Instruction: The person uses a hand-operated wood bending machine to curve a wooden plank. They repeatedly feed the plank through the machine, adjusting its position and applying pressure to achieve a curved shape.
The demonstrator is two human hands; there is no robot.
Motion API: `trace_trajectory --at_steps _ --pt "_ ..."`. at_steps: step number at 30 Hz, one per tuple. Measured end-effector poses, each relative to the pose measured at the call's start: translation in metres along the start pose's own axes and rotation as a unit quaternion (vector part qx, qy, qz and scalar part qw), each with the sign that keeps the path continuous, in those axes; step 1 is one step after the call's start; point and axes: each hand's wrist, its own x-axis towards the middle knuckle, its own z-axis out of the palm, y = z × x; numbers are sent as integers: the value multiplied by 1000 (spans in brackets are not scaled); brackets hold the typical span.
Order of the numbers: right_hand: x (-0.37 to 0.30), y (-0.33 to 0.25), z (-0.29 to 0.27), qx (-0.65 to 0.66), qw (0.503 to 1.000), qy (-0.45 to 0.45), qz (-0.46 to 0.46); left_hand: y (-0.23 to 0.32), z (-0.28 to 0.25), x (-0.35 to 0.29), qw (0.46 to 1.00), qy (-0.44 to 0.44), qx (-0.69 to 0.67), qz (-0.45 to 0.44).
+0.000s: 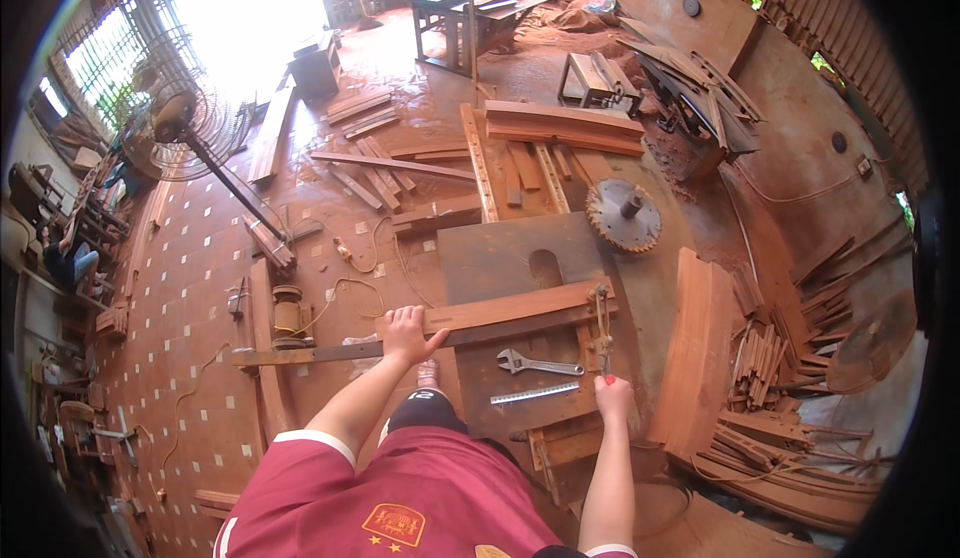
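Observation:
My left hand (405, 336) grips the left end of a long reddish wooden board (520, 305), fingers over its far edge and thumb stretched to the right. Along the board's near side runs a dark metal bar (330, 354). My right hand (612, 396) is closed around a red-handled tool, mostly hidden in the fist. Just beyond it, a metal clamp-like piece (602, 320) stands at the board's right end. An adjustable wrench (540, 364) and a steel ruler (535, 394) lie between my hands on the dark machine table (480, 258), which has an oval slot.
A toothed circular saw blade (622, 215) lies beyond the table's right corner. Thick timbers (692, 358) stand at the right, with offcuts behind. Planks (370, 173) and loose cords (375, 248) cover the floor ahead. A standing fan (178, 118) is at the left; another person (72, 258) sits far left.

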Motion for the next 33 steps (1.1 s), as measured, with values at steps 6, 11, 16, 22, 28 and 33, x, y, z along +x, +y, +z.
trace_trajectory --at_steps 6,11,16,22,28,33 --pt "1 2 3 5 1000 0 7 4 -6 1 1000 -1 8 6" --pt "2 3 5 -1 1000 3 -7 2 -5 1 1000 1 11 7" --pt "2 4 5 9 1000 6 -16 5 -8 2 1000 0 9 8" --pt "2 6 5 -9 1000 3 -10 2 -2 1 1000 12 14 12" --pt "0 -3 -2 -5 1000 -9 -2 4 -5 1 1000 12 11 8" --pt "3 6 6 -2 1000 1 -8 1 -1 2 1000 2 7 9"
